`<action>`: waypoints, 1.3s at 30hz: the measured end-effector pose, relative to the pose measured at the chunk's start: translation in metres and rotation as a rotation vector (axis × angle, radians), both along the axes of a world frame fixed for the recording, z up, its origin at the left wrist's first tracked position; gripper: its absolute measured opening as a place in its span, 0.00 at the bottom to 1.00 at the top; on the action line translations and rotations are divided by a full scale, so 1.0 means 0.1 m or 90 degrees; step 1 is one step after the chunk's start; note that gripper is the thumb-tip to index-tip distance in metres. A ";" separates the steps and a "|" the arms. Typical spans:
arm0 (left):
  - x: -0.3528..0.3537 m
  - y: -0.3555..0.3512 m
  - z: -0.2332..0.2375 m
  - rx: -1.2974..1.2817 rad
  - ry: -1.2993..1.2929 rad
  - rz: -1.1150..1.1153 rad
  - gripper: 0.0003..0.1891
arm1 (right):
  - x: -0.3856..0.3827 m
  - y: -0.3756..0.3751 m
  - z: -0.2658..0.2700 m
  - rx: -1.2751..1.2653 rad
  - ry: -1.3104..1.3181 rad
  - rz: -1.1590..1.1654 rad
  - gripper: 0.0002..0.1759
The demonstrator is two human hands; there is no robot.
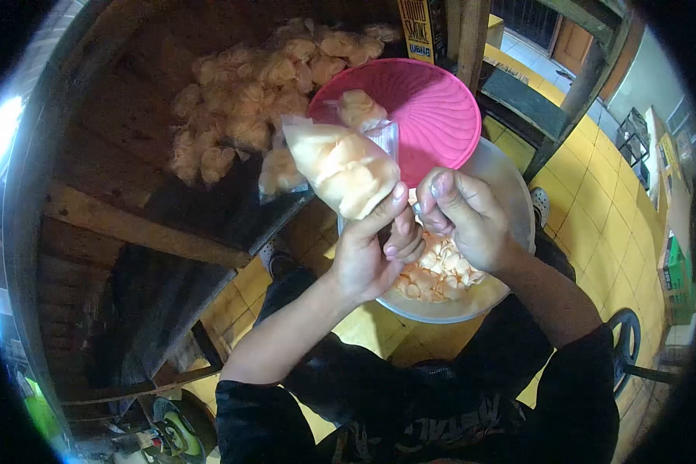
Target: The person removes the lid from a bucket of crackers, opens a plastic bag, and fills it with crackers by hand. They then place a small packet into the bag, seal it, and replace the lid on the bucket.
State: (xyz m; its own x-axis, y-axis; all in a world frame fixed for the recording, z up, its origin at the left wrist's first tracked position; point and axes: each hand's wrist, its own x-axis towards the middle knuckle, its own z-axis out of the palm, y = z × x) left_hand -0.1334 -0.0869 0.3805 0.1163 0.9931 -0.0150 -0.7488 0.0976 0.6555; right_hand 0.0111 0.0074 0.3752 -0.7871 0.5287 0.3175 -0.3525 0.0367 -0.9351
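Observation:
A clear plastic bag of pale orange crackers point(336, 166) is tilted up to the left in my left hand point(371, 251). The thumb and fingers of that hand are closed on the bag's lower end. Just to the right, my right hand point(472, 220) is closed in a pinch, thumb over the curled fingers. What it pinches is hidden. Below both hands, loose crackers point(441, 271) lie in a large whitish tub point(510, 178). A ribbed pink plastic basin point(437, 116) sits over the tub's far side, with a small filled bag point(359, 110) at its left rim.
Several filled cracker bags point(247, 97) are heaped on a dark wooden table point(139, 224) to the left. A "Liquid Smoke" box point(417, 31) stands behind the basin. A wooden frame point(580, 85) rises at the right, over yellow floor tiles point(595, 201).

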 end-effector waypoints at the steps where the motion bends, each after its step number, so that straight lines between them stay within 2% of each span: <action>1: 0.01 0.00 0.00 0.002 0.001 -0.002 0.23 | 0.03 0.03 0.00 -0.075 0.007 0.051 0.22; 2: 0.02 0.00 0.00 -0.020 -0.039 -0.006 0.22 | 0.04 0.04 0.00 -0.150 0.014 0.103 0.21; 4: -0.01 0.00 -0.01 -0.042 -0.079 -0.008 0.21 | 0.04 0.02 0.05 -0.172 0.014 0.106 0.19; 6: -0.08 0.02 -0.04 -0.047 -0.132 -0.022 0.16 | 0.04 -0.02 0.11 -0.196 0.013 0.107 0.17; 9: -0.07 0.01 0.00 -0.051 -0.143 0.010 0.10 | 0.04 -0.02 0.14 -0.223 -0.018 0.044 0.13; 10: -0.08 0.01 0.00 -0.003 -0.159 -0.012 0.09 | 0.05 0.04 0.13 -0.227 -0.002 0.038 0.12; 12: -0.04 0.01 0.05 -0.025 -0.169 0.018 0.09 | 0.05 0.09 0.14 -0.232 0.014 0.031 0.11; 13: -0.01 0.02 0.11 -0.046 -0.178 0.049 0.10 | 0.05 0.11 0.17 -0.140 -0.029 -0.051 0.10; 14: 0.01 0.03 0.14 -0.075 -0.112 0.086 0.09 | 0.05 0.13 0.20 -0.047 -0.070 -0.132 0.08; 15: 0.00 0.05 0.10 -0.074 -0.112 0.086 0.09 | 0.05 0.16 0.17 -0.046 -0.070 -0.132 0.08; 17: -0.03 0.07 -0.01 0.024 -0.046 0.049 0.10 | 0.05 0.22 0.11 0.569 -0.077 -0.383 0.04; 18: -0.03 0.06 -0.02 0.024 -0.018 0.042 0.11 | 0.06 0.24 0.15 0.572 -0.075 -0.385 0.04; 19: -0.05 0.08 -0.05 0.026 -0.018 0.042 0.11 | 0.09 0.24 0.24 0.751 -0.037 -0.384 0.05; 20: -0.10 0.09 -0.12 -0.016 0.074 -0.008 0.11 | 0.10 0.24 0.28 0.928 0.003 -0.377 0.06; 21: -0.14 0.10 -0.16 -0.059 0.166 -0.056 0.11 | 0.10 0.22 0.27 0.928 0.004 -0.375 0.06; 22: -0.09 0.10 -0.11 -0.066 0.245 -0.034 0.12 | 0.09 0.21 0.25 0.928 -0.069 -0.312 0.08; 23: -0.09 0.11 -0.17 -0.066 0.246 -0.032 0.12 | 0.08 0.21 0.21 0.926 -0.141 -0.248 0.09; 25: -0.11 0.12 -0.29 0.076 0.709 0.105 0.13 | 0.07 0.24 0.08 0.864 -0.146 -0.240 0.09; 26: -0.13 0.08 -0.24 0.135 0.862 0.133 0.09 | 0.07 0.19 0.06 0.846 -0.188 -0.254 0.08; 27: -0.16 0.08 -0.23 0.137 0.861 0.131 0.09 | 0.08 0.17 0.06 0.829 -0.232 -0.268 0.08; 29: -0.21 0.07 -0.22 0.241 1.080 0.170 0.09 | 0.07 0.15 0.07 0.802 -0.248 -0.253 0.07; 31: -0.22 0.05 -0.14 0.252 1.122 0.184 0.08 | 0.05 0.14 0.07 0.775 -0.262 -0.238 0.06; 33: -0.24 0.06 -0.12 0.262 1.168 0.200 0.06 | 0.02 0.14 0.03 0.683 -0.225 -0.263 0.05; 35: -0.27 0.08 -0.12 0.376 1.192 0.288 0.06 | -0.01 0.15 -0.02 0.641 -0.214 -0.262 0.05; 39: -0.32 0.09 0.01 0.473 1.149 0.329 0.06 | -0.05 0.14 0.01 0.527 -0.158 -0.276 0.06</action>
